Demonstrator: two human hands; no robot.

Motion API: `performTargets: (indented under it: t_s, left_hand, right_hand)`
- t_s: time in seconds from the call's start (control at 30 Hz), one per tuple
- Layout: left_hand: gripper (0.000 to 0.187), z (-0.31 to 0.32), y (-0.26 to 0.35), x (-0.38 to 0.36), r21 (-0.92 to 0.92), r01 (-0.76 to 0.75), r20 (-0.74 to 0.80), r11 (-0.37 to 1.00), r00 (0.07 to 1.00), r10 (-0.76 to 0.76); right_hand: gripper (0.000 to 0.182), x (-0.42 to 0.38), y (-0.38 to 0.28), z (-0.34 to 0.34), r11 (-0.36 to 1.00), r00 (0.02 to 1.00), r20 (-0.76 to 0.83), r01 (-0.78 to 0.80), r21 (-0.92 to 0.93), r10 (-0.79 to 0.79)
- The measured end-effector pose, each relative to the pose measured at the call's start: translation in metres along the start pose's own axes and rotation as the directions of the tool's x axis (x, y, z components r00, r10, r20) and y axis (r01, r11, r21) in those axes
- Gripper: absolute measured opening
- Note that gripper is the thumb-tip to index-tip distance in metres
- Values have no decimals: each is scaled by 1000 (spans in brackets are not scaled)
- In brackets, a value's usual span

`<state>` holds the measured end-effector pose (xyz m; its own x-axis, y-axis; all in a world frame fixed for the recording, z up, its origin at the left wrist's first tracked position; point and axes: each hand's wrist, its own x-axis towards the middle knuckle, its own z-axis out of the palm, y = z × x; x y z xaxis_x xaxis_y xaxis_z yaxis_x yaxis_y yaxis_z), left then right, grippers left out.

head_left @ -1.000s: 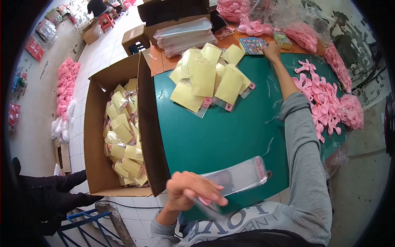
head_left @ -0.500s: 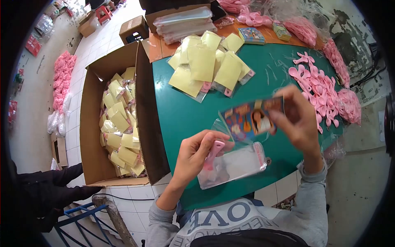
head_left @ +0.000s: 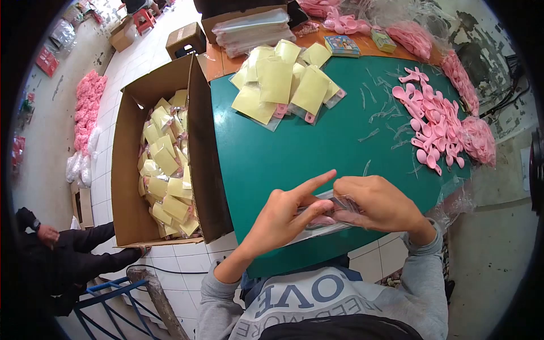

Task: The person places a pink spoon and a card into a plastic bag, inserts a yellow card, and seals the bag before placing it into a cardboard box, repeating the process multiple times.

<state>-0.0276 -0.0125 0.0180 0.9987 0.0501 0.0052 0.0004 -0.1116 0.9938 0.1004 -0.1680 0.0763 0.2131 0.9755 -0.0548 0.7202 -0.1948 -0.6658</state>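
Note:
Near the front edge of the green table (head_left: 272, 170), my left hand (head_left: 286, 218) and my right hand (head_left: 377, 205) meet over a clear plastic bag (head_left: 323, 228). My left thumb presses on the bag, where something pink shows through, while its index finger points outward. The fingers of my right hand are curled round the bag's other end. The printed card cannot be made out between the hands. Pink spoons (head_left: 433, 122) lie in a heap at the right, and filled bags with yellow backs (head_left: 276, 79) are piled at the far side.
Left of the table stands a cardboard box (head_left: 207, 170) holding several packed bags. At the back are stacked clear bags (head_left: 252, 31), a card stack (head_left: 341, 45) and bundled pink spoons (head_left: 411, 39). Another person's hand (head_left: 48, 235) shows at the far left.
The printed card has gone from open view. My right hand has moved down and left to meet my left hand at the bag. Another person's hand has appeared at the left.

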Motion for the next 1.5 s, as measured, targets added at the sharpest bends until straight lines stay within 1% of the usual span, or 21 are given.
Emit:
performTargets:
  t_s: [0.03, 0.07, 0.17, 0.27, 0.3, 0.37, 0.5, 0.57, 0.67, 0.7, 0.8, 0.87, 0.97, 1.07, 1.23, 1.27, 1.33, 1.37, 1.4, 1.47, 1.5]
  left_hand:
    - [50, 1, 1, -1, 51, 23, -18, 998, 1000, -22]
    - [53, 2, 3, -2, 100, 47, -36, 994, 998, -44]
    - [61, 3, 2, -7, 184, 61, -36, 981, 998, -56]
    - [69, -9, -17, -19, 158, -16, 53, 987, 999, 8]
    - [71, -15, -27, -23, 132, -52, 91, 990, 995, 40]
    - [71, -22, -44, -34, -71, 37, -53, 997, 998, -40]
    - [68, -14, -46, -43, -327, 46, -289, 944, 946, -146]
    - [61, -17, -40, -43, -295, 44, -286, 955, 949, -132]
    - [54, -15, -36, -43, -315, 67, -244, 947, 958, -149]
    - [53, -13, -35, -43, -334, 80, -223, 939, 962, -161]
    - [46, -12, -31, -45, -147, 164, -137, 975, 973, -184]
    - [42, -13, -29, -46, -248, 190, -145, 950, 962, -231]
    - [37, -12, -35, -47, -413, 136, -211, 900, 948, -240]
    - [33, -11, -37, -44, -503, 93, -267, 859, 929, -256]
    - [31, -12, -37, -44, -458, 148, -123, 877, 966, -227]
    - [42, -16, -42, -45, -399, 144, -63, 906, 981, -184]
    - [52, -12, -35, -41, -190, 52, -249, 980, 963, -100]
    - [58, -9, -32, -40, -76, 20, -331, 997, 943, -44]
    - [60, -6, -33, -42, -21, 32, -378, 999, 925, -38]
    - [66, 0, -37, -47, 93, 60, -465, 994, 885, -10]
    - [65, 6, -39, -52, -122, 54, -374, 991, 923, -96]
  right_hand:
    - [25, 0, 3, 6, 999, 1000, 1, 9, -37, -8]
    - [26, 0, 4, 10, 1000, 997, -79, 6, 24, -4]
    - [28, -3, 15, 18, 980, 996, -19, 89, 176, -87]
    - [22, -12, 17, 27, 965, 998, -34, -48, 259, 58]
    - [19, -18, 20, 33, 915, 986, -89, -97, 391, 143]
    - [12, -29, 28, 51, 757, 930, -165, -154, 635, 327]
    - [13, -31, 29, 75, 587, 904, -199, -67, 806, 377]
    - [18, -28, 15, 71, 441, 869, -142, -95, 892, 474]
    - [18, -33, 19, 73, 439, 855, -126, -127, 890, 503]
    - [17, -36, 22, 77, 491, 855, -164, -117, 863, 492]
    - [21, -40, 36, 89, 603, 872, -245, -70, 795, 424]
    - [27, -39, 42, 91, 615, 903, -256, -12, 789, 346]
    - [29, -37, 31, 77, 377, 933, -152, 19, 926, 326]
    - [34, -41, 30, 72, 299, 931, -35, -81, 951, 362]
    - [32, -48, 36, 75, 394, 951, -45, -83, 915, 305]
    - [30, -50, 35, 74, 420, 954, -44, -89, 903, 297]
    - [26, -51, 25, 73, 625, 900, -243, -41, 780, 362]
    - [25, -50, 18, 72, 715, 862, -342, -32, 698, 373]
    - [23, -47, 7, 74, 787, 773, -483, -34, 616, 412]
    - [25, -37, -1, 80, 971, 712, -675, -38, 235, 192]
    - [26, -35, -3, 82, 998, 680, -731, -56, 25, 57]
